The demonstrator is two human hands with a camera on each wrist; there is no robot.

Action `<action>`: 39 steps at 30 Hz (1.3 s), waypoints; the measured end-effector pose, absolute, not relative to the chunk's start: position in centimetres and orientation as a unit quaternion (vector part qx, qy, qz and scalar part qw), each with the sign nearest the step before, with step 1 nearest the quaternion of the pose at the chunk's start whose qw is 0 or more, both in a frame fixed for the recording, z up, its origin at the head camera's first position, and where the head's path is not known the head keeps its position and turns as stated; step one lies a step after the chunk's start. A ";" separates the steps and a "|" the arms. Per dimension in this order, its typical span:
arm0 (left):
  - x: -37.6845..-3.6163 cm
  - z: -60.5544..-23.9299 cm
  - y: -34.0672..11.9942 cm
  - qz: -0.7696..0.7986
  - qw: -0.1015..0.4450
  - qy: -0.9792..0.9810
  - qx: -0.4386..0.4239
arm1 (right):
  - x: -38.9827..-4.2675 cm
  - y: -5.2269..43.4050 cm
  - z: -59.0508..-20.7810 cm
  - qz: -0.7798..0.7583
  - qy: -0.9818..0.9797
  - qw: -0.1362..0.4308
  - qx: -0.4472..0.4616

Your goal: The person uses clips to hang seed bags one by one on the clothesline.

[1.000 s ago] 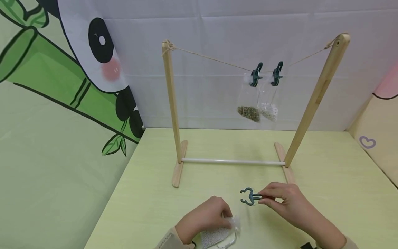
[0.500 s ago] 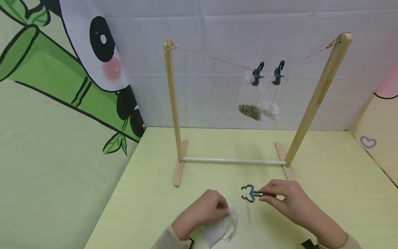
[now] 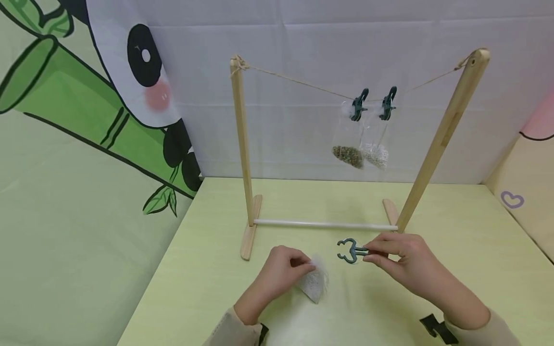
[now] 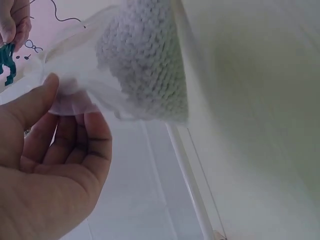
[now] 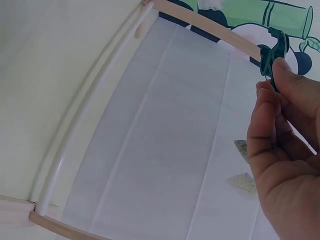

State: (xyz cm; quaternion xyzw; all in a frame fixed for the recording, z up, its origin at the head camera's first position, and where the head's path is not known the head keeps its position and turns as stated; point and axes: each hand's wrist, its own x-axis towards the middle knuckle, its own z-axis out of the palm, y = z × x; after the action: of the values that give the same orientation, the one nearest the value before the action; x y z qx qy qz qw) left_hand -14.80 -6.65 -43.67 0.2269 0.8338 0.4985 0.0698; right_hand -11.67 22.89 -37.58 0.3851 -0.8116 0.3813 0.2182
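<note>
My left hand (image 3: 283,269) pinches the top edge of a clear plastic bag (image 3: 313,283) of small white beads, which hangs above the table. In the left wrist view the beads (image 4: 150,60) fill the bag's far end, and thumb and fingertips grip its thin film. To the right, my right hand (image 3: 402,254) pinches a dark green plastic clip (image 3: 351,251) by its handles, its curved jaws pointing left toward the bag. The same clip (image 5: 272,52) shows in the right wrist view. Bag and clip are apart.
A wooden frame with a left post (image 3: 242,144), right post (image 3: 443,139) and white bottom rod (image 3: 324,224) stands behind the hands. From its string (image 3: 298,83) hang two clipped bags, one with greenish-brown bits (image 3: 348,156), one with white beads (image 3: 376,155).
My left hand has lifted the bag of white beads off the table, up and away from me. The right hand has risen slightly with the clip still pinched.
</note>
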 end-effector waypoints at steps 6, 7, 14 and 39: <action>-15.4 -42.6 -6.5 0.516 0.011 0.834 0.198 | -12.7 22.8 -35.3 0.372 -0.811 0.233 0.387; -15.5 -42.4 -6.5 0.522 0.005 0.831 0.194 | -12.8 22.8 -34.9 0.370 -0.811 0.234 0.388; -16.2 -40.8 -6.5 0.553 -0.037 0.814 0.173 | -13.9 22.5 -32.7 0.349 -0.803 0.253 0.411; -18.1 -36.2 -6.5 0.583 -0.092 0.791 0.162 | -15.9 21.6 -27.0 0.302 -0.793 0.279 0.449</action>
State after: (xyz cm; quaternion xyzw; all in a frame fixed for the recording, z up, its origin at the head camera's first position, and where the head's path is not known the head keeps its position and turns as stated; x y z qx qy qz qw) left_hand -18.15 -6.48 -36.21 0.1616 0.7907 0.5833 -0.0922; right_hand -15.90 21.56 -27.02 0.4491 -0.7933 0.3021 0.2788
